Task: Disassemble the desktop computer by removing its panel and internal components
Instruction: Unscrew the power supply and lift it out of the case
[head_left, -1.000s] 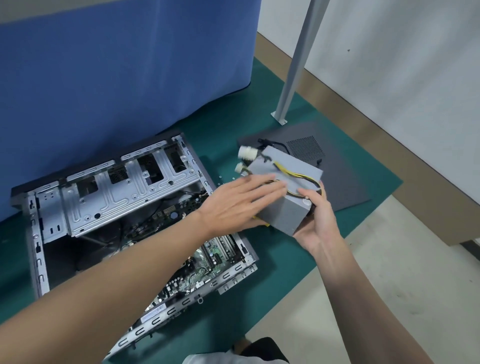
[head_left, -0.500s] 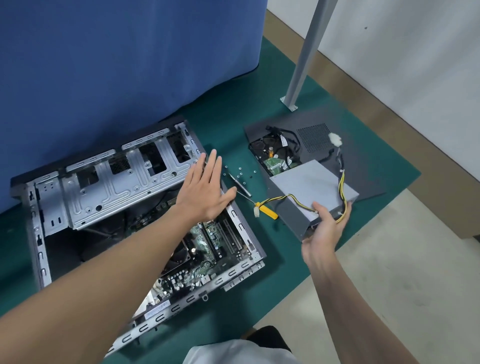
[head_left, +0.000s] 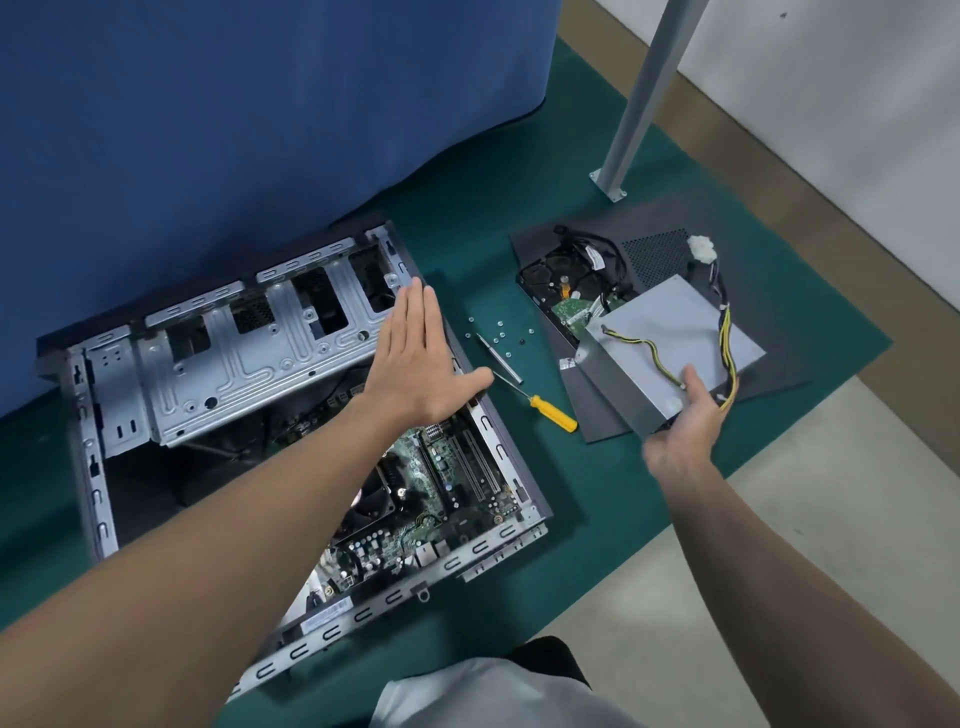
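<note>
Desktop chassis (head_left: 208, 364) lying open | right of it: panel (head_left: 779, 291), hard drive (head_left: 561, 280), power supply (head_left: 670, 332) already out | motherboard (head_left: 452, 483) yet to come | left hand (head_left: 415, 374) flat over its edge, fingers together | right hand (head_left: 685, 421), blurred, seemingly pinching power supply's corner

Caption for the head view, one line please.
Right hand holds the power supply over the side panel; left hand open above the case.

screws (head_left: 500, 332) and screwdriver (head_left: 524, 383) between case (head_left: 218, 358), panel (head_left: 779, 374)
</note>
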